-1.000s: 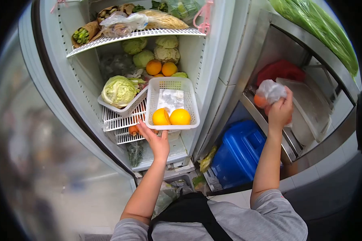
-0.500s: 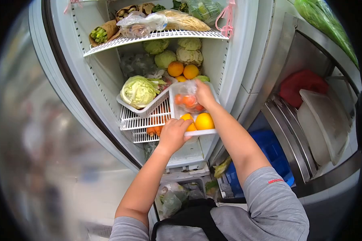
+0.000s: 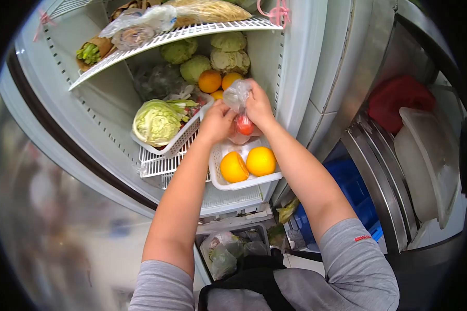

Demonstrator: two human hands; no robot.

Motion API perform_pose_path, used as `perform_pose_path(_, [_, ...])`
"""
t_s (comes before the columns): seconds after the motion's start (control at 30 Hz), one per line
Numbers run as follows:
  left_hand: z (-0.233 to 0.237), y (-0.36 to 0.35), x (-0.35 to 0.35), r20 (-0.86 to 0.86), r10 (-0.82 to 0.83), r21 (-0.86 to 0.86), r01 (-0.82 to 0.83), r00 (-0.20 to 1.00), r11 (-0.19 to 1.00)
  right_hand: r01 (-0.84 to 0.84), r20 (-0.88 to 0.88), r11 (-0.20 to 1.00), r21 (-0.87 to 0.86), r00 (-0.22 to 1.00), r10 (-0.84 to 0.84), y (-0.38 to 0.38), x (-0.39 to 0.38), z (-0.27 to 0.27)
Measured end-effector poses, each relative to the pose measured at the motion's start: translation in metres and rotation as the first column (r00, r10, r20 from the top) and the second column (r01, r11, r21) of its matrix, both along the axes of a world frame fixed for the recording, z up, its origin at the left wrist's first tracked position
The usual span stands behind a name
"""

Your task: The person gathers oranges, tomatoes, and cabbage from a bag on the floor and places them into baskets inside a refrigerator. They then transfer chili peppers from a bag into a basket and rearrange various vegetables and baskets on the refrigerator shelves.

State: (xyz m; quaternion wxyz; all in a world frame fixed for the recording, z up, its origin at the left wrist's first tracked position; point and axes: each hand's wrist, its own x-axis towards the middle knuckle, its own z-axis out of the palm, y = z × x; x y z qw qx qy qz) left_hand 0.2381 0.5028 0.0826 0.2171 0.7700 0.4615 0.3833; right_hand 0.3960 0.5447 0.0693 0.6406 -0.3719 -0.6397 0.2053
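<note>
A clear plastic bag of tomatoes (image 3: 244, 125) hangs above a white plastic basket (image 3: 215, 176). My right hand (image 3: 258, 105) is closed round the bag's gathered upper part. At its left side my left hand (image 3: 218, 122) has curled fingers against the plastic; part of their grip is hidden. Two oranges, a left one (image 3: 234, 167) and a right one (image 3: 261, 161), sit in the front of the basket below my hands. Left of my left hand, a second white basket (image 3: 184, 136) holds a leafy cabbage (image 3: 159, 122).
More oranges (image 3: 209, 81) and several cabbages (image 3: 195, 69) lie deeper in the fridge. Above my hands runs a white wire shelf (image 3: 155, 37) with bagged vegetables. Below the fridge stands a bin (image 3: 262, 231) holding plastic bags. Metal racks (image 3: 371, 176) stand at right.
My left hand has left the basket's front edge and moved up to the bag. The bag of tomatoes is lifted and gathered in my right hand. The view has shifted slightly.
</note>
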Motion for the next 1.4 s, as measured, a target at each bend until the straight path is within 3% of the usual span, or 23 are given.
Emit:
perform_pose_path(0.07, [-0.006,0.007,-0.005,0.280,-0.141,0.024,0.140,0.949,0.990,0.004,0.001,1.000,0.000,1.000,-0.004,-0.014,-0.003,0.015])
perform_pose_path(0.1, [-0.002,0.003,-0.011,0.298,-0.197,-0.017,0.211,0.934,0.977,0.078,0.077,0.996,0.032,0.994,-0.080,-0.013,-0.003,0.014])
perform_pose_path(0.13, [-0.003,0.002,-0.014,0.299,-0.200,-0.016,0.215,0.933,0.977,0.082,0.078,0.996,0.034,0.993,-0.084,-0.011,-0.004,0.015])
perform_pose_path(0.2, [-0.002,-0.003,-0.022,0.041,-0.205,0.047,0.203,0.978,0.978,0.148,0.132,0.989,0.020,0.980,-0.149,-0.008,-0.007,0.016])
perform_pose_path(0.23, [0.000,-0.004,-0.025,0.252,-0.248,-0.105,0.281,0.935,0.954,0.153,0.130,0.988,0.021,0.979,-0.154,-0.006,-0.006,0.017])
perform_pose_path(0.33, [-0.001,-0.008,-0.028,0.480,-0.288,-0.047,0.352,0.829,0.935,0.168,0.128,0.986,0.013,0.977,-0.168,-0.007,-0.003,0.021])
perform_pose_path(0.37, [-0.003,-0.009,-0.029,0.480,-0.286,-0.040,0.347,0.829,0.937,-0.109,0.093,0.976,-0.190,0.987,0.128,-0.009,-0.001,0.023])
perform_pose_path(0.4, [-0.006,-0.007,-0.031,0.620,-0.264,-0.073,0.390,0.739,0.918,-0.375,0.007,0.852,-0.366,0.914,0.406,-0.013,0.002,0.028])
perform_pose_path(0.43, [-0.005,-0.007,-0.032,0.743,-0.228,-0.095,0.435,0.630,0.895,-0.475,0.064,0.811,-0.343,0.849,0.525,-0.024,0.005,0.031])
perform_pose_path(0.53, [-0.004,-0.010,-0.034,0.771,-0.183,-0.113,0.414,0.610,0.903,-0.587,-0.037,0.642,-0.494,0.751,0.659,-0.032,0.007,0.043])
perform_pose_path(0.6, [-0.007,-0.006,-0.034,0.799,-0.155,-0.109,0.393,0.581,0.913,-0.566,-0.013,0.663,-0.489,0.765,0.643,-0.027,0.007,0.037])
perform_pose_path(0.67, [-0.013,0.001,-0.035,0.800,-0.154,-0.092,0.373,0.579,0.923,-0.607,-0.170,0.715,-0.348,0.791,0.588,-0.027,0.007,0.039])
perform_pose_path(0.73, [-0.011,0.000,-0.036,0.780,-0.174,-0.078,0.369,0.601,0.926,-0.568,-0.095,0.760,-0.317,0.816,0.571,-0.025,0.010,0.037])
perform_pose_path(0.83, [-0.007,0.001,-0.034,0.767,-0.117,-0.113,0.311,0.632,0.944,-0.668,-0.336,0.697,-0.261,0.739,0.584,-0.032,0.014,0.039])
perform_pose_path(0.9, [-0.007,0.004,-0.033,0.769,-0.042,-0.159,0.256,0.638,0.954,-0.683,-0.655,0.727,0.073,0.517,0.551,-0.037,0.015,0.041])
perform_pose_path(0.97, [-0.009,0.010,-0.036,0.848,-0.076,-0.120,0.330,0.524,0.936,-0.659,-0.671,0.748,0.075,0.522,0.527,-0.029,0.011,0.045])
perform_pose_path(1.0, [-0.005,0.007,-0.033,0.846,-0.071,-0.129,0.334,0.528,0.934,-0.630,-0.694,0.774,0.067,0.528,0.490,-0.027,0.010,0.044])
perform_pose_path(1.07, [0.009,-0.005,-0.026,0.950,0.043,-0.147,0.319,0.309,0.936,-0.715,-0.681,0.699,0.032,0.496,0.539,-0.027,0.016,0.049])
perform_pose_path(1.17, [0.009,-0.005,-0.029,0.979,0.082,-0.142,0.331,0.188,0.933,-0.704,-0.780,0.701,-0.112,0.500,0.377,-0.025,0.011,0.048])
perform_pose_path(1.2, [0.005,-0.003,-0.032,0.979,0.083,-0.143,0.333,0.187,0.932,-0.633,-0.750,0.732,-0.252,0.606,0.266,-0.027,0.007,0.050])
perform_pose_path(1.3, [-0.004,0.001,-0.040,0.960,-0.039,-0.077,0.396,0.278,0.915,-0.507,-0.677,0.753,-0.419,0.728,0.113,-0.021,0.007,0.045])
perform_pose_path(1.37, [-0.003,0.000,-0.039,0.788,-0.301,0.014,0.473,0.537,0.881,-0.465,-0.654,0.760,-0.454,0.753,0.071,-0.016,0.011,0.039])
perform_pose_path(1.4, [-0.002,-0.001,-0.039,0.791,-0.299,0.012,0.475,0.534,0.880,-0.427,-0.565,0.760,-0.490,0.819,0.096,-0.020,0.009,0.041])
